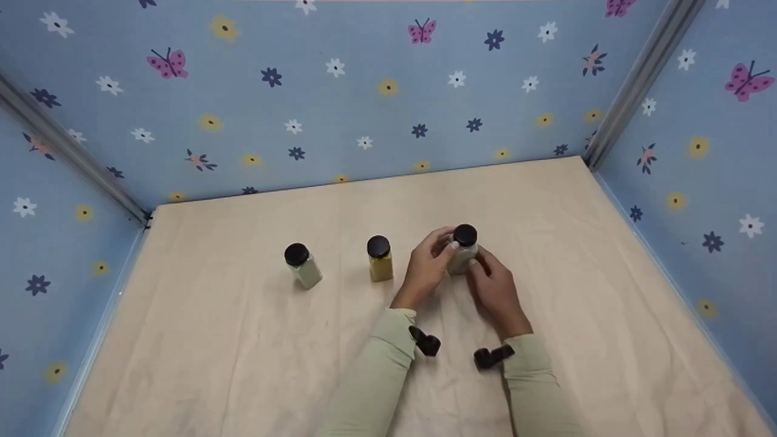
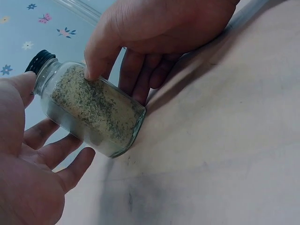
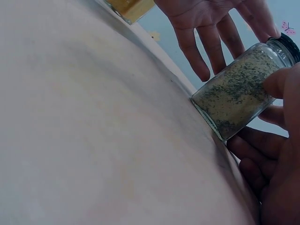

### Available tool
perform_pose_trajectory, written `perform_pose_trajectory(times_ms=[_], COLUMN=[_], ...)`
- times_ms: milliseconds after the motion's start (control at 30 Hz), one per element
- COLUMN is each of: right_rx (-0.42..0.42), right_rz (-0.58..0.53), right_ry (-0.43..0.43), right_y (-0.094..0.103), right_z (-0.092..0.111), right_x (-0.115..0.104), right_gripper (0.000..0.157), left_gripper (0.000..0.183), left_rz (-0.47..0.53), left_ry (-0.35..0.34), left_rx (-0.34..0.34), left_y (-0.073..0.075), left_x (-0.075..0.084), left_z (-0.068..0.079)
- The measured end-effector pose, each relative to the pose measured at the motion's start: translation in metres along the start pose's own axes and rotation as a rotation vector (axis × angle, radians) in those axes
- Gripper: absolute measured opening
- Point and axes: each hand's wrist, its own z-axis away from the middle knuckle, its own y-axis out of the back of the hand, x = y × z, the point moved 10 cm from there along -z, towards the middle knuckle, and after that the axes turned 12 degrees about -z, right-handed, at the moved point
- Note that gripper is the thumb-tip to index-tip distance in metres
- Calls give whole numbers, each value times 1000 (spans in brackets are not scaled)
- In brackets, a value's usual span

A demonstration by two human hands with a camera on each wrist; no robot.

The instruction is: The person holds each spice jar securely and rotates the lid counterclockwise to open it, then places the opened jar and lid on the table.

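A clear glass jar (image 1: 465,250) with a black screw cap stands on the beige cloth between both hands. Pale seasoning with dark green flecks fills most of the jar (image 2: 96,110). My left hand (image 1: 427,266) grips it near the neck, thumb by the cap and fingertips behind the glass; in the left wrist view its lower fingers are spread. From the other side my right hand (image 1: 496,290) holds the body, its thumb pressed on the glass in the right wrist view and its other fingers curled by the base.
Left of the hands stands a jar of yellow contents (image 1: 381,267) with a black cap. Farther left is a jar of pale green contents (image 1: 306,273), also black-capped. Blue patterned panels (image 1: 364,103) enclose the cloth-covered table (image 1: 200,340) at the back and sides.
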Motion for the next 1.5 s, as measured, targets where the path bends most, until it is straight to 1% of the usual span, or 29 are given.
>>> perform_pose_trajectory(times_ms=[133, 267, 567, 833, 1067, 1200, 1300, 1500], right_rx=[2, 5, -1, -10, -13, -8, -7, -7], right_rz=[-7, -10, -2, -8, -1, -10, -11, -15], right_ry=[-3, -9, -6, -24, -10, -12, -12, -10], right_y=[0, 0, 0, -1, -1, 0, 0, -1], right_z=[0, 0, 0, 1, 1, 1, 1, 1], right_x=[1, 2, 0, 1, 0, 0, 0, 1], right_gripper=[49, 49, 50, 48, 49, 48, 48, 48], left_gripper=[32, 39, 51, 53, 50, 50, 49, 40], left_rz=[0, -18, -78, -140, -195, -171, -137, -83], left_ry=[-11, -14, 20, 23, 4, 11, 16, 20], left_rx=[4, -6, -13, -23, -23, -32, -23, -1], left_y=[0, -1, -2, -4, -4, -4, -3, 1], left_x=[0, 1, 0, 2, 5, 3, 2, 0], left_z=[0, -1, -1, -2, -2, -1, -1, -1])
